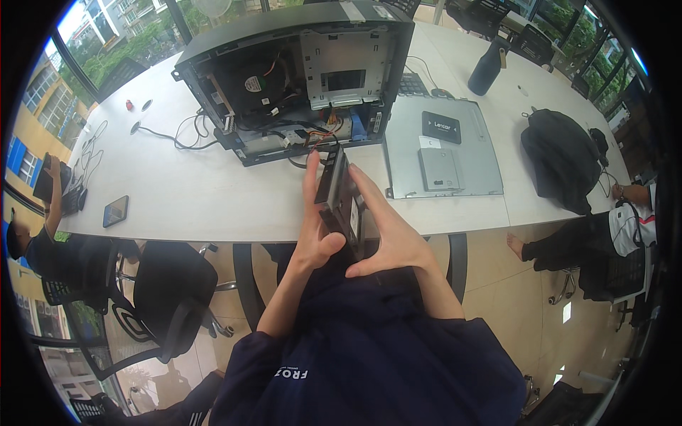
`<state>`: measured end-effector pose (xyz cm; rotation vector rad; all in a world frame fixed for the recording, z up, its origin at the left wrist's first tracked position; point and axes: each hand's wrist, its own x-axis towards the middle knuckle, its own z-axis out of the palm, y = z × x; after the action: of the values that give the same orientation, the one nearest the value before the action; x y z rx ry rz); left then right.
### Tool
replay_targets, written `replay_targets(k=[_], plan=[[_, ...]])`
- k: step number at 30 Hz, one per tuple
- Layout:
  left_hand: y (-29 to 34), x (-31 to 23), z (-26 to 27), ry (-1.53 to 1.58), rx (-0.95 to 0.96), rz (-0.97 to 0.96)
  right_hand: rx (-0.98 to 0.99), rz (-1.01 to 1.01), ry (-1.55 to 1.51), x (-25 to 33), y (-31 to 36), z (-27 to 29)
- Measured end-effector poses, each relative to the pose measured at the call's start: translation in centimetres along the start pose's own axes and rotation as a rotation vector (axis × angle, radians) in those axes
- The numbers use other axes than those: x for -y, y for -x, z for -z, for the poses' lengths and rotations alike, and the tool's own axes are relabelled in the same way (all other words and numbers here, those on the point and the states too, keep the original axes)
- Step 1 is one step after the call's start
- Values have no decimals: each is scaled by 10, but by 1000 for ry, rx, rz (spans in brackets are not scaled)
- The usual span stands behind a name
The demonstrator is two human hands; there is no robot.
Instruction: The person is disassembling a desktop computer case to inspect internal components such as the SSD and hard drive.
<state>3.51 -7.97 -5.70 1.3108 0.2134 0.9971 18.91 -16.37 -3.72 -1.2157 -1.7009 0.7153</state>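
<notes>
Drive hardware, a flat dark disk drive (339, 193) seated in a metal bracket, is being held edge-up above the near edge of the white table (213, 192), just in front of the open computer case (298, 78). It is being clamped between both hands: the left hand (312, 224) is being pressed against its left face, fingers stretched upward and thumb curled onto the lower edge, while the right hand (387, 227) is being laid along its right face with fingers extended and thumb hooked beneath. Neither hand is being closed into a fist; the drive is being gripped between flat palms and fingers.

Behind the drive, the case is lying on its side with its interior exposed, and a fan (254, 84), a metal drive cage (344, 67) and loose coloured cables (323, 135) are being shown inside. A black cable (170, 136) is being trailed from the case across the table. To the right, the removed grey side panel (444, 149) is lying flat, with a small black drive (440, 126) and a grey metal plate (438, 169) resting on it. Farther off, a dark bottle (489, 65), a black backpack (561, 160) and a smartphone (116, 211) are being left on the table. Other people are being seated at the left and right edges.
</notes>
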Motion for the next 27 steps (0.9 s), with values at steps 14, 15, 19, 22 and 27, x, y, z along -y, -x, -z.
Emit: replay_targets(k=[14, 15, 19, 22, 27], plan=[[-12, 13, 29, -333, -10, -544, -141, 127, 11, -3, -4, -17], [-12, 15, 28, -334, -11, -543, -162, 117, 3, -4, -4, -18], [-13, 12, 26, -375, -44, -507, -167, 131, -15, -7, -5, -19], [-13, -10, 24, -485, -28, -531, -125, 151, -168, -14, -5, -17], [-11, -22, 42, -819, -232, -454, -48, -134, -871, -45, 20, -11]])
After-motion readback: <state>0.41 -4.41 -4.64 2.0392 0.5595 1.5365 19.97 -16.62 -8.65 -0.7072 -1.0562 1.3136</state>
